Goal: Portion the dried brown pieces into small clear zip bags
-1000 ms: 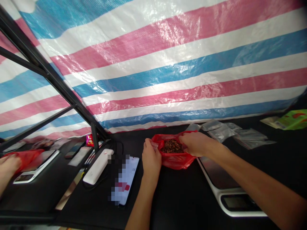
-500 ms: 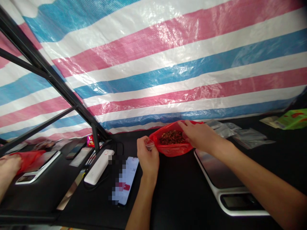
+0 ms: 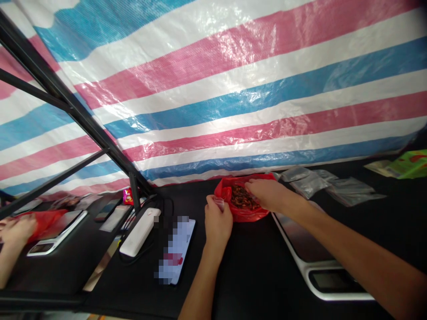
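A red plastic bag (image 3: 242,213) lies on the black table, holding dark brown dried pieces (image 3: 243,198). My right hand (image 3: 267,195) reaches over its rim, with the fingertips down among the pieces. Whether those fingers pinch anything is hidden. My left hand (image 3: 217,222) stands at the bag's left side, its fingers curled around a small clear plastic piece (image 3: 218,203). Further left, another person's hand (image 3: 18,231) rests by a second red bag (image 3: 46,224), which lies on a digital scale (image 3: 56,233).
Beside my right arm lies a white digital scale (image 3: 316,262). A white power bank (image 3: 140,232) with a cable and a blurred phone (image 3: 175,251) lie left of my left hand. Grey translucent packets (image 3: 333,186) and a green packet (image 3: 408,165) lie behind. A black metal frame (image 3: 66,106) crosses the left.
My left hand has moved right, closer to the bag. My right hand's fingers have curled down into the bag, and the bag's mouth looks narrower.
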